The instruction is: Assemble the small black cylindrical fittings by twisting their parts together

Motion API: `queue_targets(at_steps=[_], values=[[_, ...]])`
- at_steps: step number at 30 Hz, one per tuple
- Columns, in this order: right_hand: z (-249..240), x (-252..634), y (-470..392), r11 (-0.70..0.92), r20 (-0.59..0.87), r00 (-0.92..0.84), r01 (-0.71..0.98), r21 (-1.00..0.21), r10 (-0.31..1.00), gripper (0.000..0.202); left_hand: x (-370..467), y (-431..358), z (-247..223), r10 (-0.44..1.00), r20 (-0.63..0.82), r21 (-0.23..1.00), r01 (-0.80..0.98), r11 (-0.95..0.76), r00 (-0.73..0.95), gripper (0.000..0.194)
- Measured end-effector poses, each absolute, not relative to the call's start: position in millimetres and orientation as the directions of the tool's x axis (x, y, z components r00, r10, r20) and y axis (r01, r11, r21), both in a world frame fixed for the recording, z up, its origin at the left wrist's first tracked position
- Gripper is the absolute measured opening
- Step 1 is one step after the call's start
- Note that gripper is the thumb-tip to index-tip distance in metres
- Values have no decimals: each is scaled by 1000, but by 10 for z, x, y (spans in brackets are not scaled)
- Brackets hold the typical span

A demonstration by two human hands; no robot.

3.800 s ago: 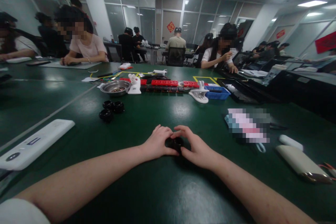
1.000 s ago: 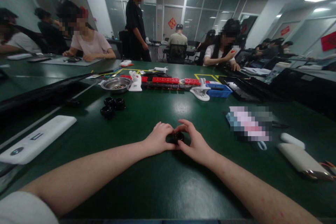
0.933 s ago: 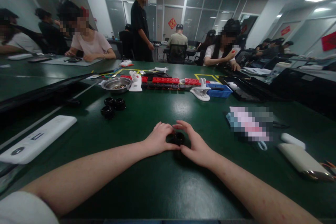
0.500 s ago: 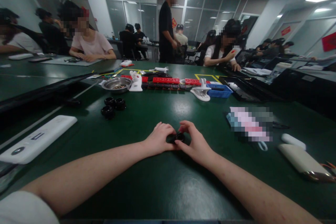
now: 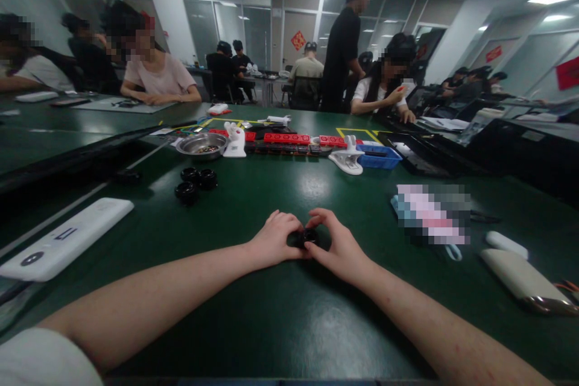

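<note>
At the middle of the green table [image 5: 253,325], my left hand [image 5: 277,239] and my right hand [image 5: 338,245] face each other with fingers curled. Between them is a small, glossy black round part [image 5: 310,236], like a little wheel. Right thumb and fingers close around it, while the left thumb and fingers grip its left side. Dark material also shows inside the left hand's curl; whether it belongs to the same part I cannot tell. Farther left, several similar black round parts [image 5: 186,192] stand grouped on the table.
Behind my hands are a metal bowl [image 5: 201,145] of small pieces, white clamps [image 5: 347,157], a row of red blocks [image 5: 286,139] and a blue tray [image 5: 379,156]. A white device [image 5: 67,238] lies left; a beige case [image 5: 520,280] lies right. Co-workers sit across the table.
My hands stay in nearly the same place around the black round part, with only a slight shift of the right thumb. In the background, a standing person has moved to the right.
</note>
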State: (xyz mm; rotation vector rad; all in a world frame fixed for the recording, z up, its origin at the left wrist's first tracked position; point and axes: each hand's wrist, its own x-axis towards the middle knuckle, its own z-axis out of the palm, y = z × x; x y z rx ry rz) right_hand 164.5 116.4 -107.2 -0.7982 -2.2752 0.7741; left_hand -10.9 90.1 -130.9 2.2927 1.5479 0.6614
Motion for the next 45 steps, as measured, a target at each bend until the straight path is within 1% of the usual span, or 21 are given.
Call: queue_targets(at_steps=[3,5,9,11,16,19,22,24,28,29,31,33,35,37,38,40,45], values=[[-1053,1667,1155,691,346,-715,260,-675,607,59,-114,910,-1319,926,202,485,789,-377,319,40],[-1061,1675,1157,695,350,-701,287,-659,622,60,-116,908,-1319,926,203,484,789,-378,320,39],[-1095,1656,1178,654,361,-593,404,-640,720,52,-104,888,-1293,930,198,485,793,-368,311,36],[-1102,1639,1187,646,361,-576,424,-635,733,50,-96,879,-1277,932,196,483,797,-363,306,35],[-1105,1629,1185,670,356,-629,373,-642,691,43,-94,879,-1277,927,213,465,802,-375,310,31],[-1110,1642,1182,695,359,-669,334,-637,651,47,-97,887,-1302,928,210,461,806,-371,307,32],[-1114,1646,1185,685,317,-690,352,-637,650,50,-86,886,-1307,931,203,462,809,-364,303,33],[-1117,1642,1188,658,279,-685,383,-648,673,50,-85,873,-1282,933,202,469,807,-360,299,38],[-1125,1637,1190,626,220,-692,412,-662,688,49,-211,823,-1181,938,210,468,814,-345,277,63],[-1126,1638,1189,623,211,-696,413,-664,686,49,-286,807,-1159,940,211,457,823,-337,268,67],[-1126,1642,1185,618,198,-701,416,-667,685,50,-487,774,-1135,952,206,430,854,-294,225,66],[-1124,1646,1180,614,192,-699,421,-668,689,50,-731,745,-1138,974,174,421,883,-206,144,54],[-1123,1648,1178,613,186,-699,429,-664,690,47,-977,726,-1158,988,154,429,899,-88,23,47],[-1126,1648,1178,614,185,-700,432,-660,690,44,-1186,716,-1175,981,165,411,911,24,-100,47],[-1129,1648,1179,615,186,-700,430,-661,689,44,-1268,712,-1180,976,171,404,913,56,-135,48],[-1136,1648,1181,619,197,-700,420,-664,686,44,-1387,705,-1182,967,185,394,915,89,-174,49],[-1144,1646,1182,623,211,-701,404,-669,681,45,-1482,685,-1193,962,210,377,922,87,-176,51]])
